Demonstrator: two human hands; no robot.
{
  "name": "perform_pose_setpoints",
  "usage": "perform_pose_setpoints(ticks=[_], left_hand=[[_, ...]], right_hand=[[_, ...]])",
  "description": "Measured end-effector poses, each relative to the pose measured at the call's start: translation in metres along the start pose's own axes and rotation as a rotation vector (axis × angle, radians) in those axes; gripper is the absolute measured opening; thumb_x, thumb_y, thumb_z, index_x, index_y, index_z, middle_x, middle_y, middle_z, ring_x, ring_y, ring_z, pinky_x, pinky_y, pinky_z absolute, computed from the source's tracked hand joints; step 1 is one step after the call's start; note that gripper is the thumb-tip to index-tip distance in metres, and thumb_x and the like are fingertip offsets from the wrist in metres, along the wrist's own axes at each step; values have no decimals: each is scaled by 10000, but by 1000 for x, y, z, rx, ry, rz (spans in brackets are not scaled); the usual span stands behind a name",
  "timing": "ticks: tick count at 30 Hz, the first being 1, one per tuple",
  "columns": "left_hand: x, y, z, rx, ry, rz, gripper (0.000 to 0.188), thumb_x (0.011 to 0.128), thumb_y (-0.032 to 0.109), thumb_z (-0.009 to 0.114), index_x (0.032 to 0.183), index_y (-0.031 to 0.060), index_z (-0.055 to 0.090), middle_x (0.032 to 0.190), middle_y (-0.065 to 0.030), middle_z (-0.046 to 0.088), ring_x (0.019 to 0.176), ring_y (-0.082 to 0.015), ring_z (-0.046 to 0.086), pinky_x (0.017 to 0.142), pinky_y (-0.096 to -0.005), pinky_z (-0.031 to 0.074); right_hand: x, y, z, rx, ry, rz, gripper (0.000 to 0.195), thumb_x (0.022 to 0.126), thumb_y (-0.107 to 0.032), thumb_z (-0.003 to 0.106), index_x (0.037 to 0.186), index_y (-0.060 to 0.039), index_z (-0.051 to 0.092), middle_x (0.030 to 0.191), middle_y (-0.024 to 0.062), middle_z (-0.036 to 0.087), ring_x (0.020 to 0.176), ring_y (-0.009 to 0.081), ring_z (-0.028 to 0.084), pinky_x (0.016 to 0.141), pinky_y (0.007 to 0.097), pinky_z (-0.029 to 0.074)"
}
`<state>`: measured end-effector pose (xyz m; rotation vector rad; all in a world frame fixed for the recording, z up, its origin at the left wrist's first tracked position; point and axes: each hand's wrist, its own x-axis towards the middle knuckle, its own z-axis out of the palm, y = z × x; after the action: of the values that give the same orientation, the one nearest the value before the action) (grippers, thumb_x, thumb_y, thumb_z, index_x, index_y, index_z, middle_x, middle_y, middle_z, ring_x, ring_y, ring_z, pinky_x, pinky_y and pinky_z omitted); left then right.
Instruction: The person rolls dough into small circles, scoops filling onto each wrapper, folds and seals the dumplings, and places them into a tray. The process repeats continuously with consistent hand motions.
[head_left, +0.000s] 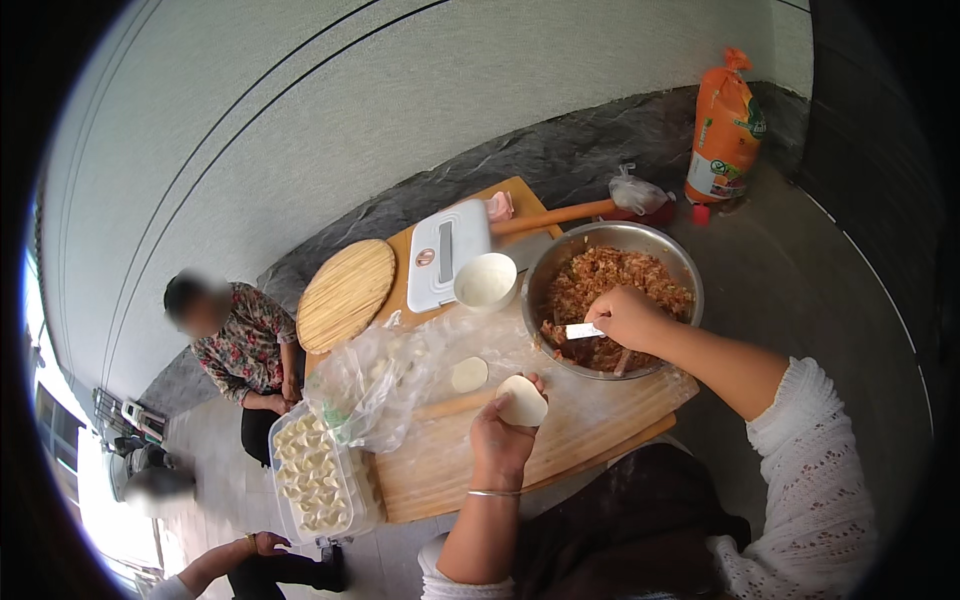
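A round dough wrapper lies across the palm and fingers of my left hand, above the floured wooden board. My right hand grips a flat white utensil, whose left end touches the reddish meat filling in a large steel bowl. Another dough wrapper rests on the board, left of my left hand. Between them, partly hidden, lies a wooden rolling pin. A clear plastic bag covers small pale pieces on the board.
A plastic tray of folded dumplings stands at the board's left end. Behind are a white bowl, a white lidded box and a round woven mat. An orange bag stands by the wall. One person sits left; another person's arm shows below.
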<state>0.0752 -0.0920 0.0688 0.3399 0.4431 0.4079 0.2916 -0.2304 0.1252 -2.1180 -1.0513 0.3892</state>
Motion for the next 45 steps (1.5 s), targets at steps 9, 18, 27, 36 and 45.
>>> perform_pose_setpoints(ticks=[9,18,27,36,45], left_hand=[[14,17,30,51,-13,57,378,947,122,360,1271,-36,473,1251,-232,567,1129,-376,579,968,-480,485],[19,23,41,30,-24,59,400,987,172,325,1310,-31,445,1261,-243,562,1153,-379,570,953,-451,498],[26,26,35,-31,-39,44,437,1008,223,296,1311,-51,453,1301,-236,542,1195,-396,539,1001,-498,453],[-2,21,37,-133,-243,19,800,972,624,296,1397,-53,329,1359,-281,472,1264,-416,471,1039,-538,412],[-20,28,25,-182,-256,46,881,914,701,367,1358,-60,351,1323,-270,466,1226,-390,481,1027,-509,397]], right_hand=[[-3,-9,-37,663,-41,182,145,907,-17,555,927,67,671,765,107,675,486,94,498,448,246,399],[-6,-4,-40,591,-45,198,164,923,-27,528,955,73,653,799,129,678,491,82,475,446,234,361],[-22,-61,-37,836,-280,209,189,909,-33,524,1050,53,617,823,113,666,510,53,468,429,191,290],[-54,-63,31,55,177,-427,267,840,26,526,1082,8,638,907,135,657,747,347,606,703,425,495],[-96,-69,72,-360,190,-621,465,801,-3,532,1263,41,558,1008,158,529,877,310,536,749,389,481]])
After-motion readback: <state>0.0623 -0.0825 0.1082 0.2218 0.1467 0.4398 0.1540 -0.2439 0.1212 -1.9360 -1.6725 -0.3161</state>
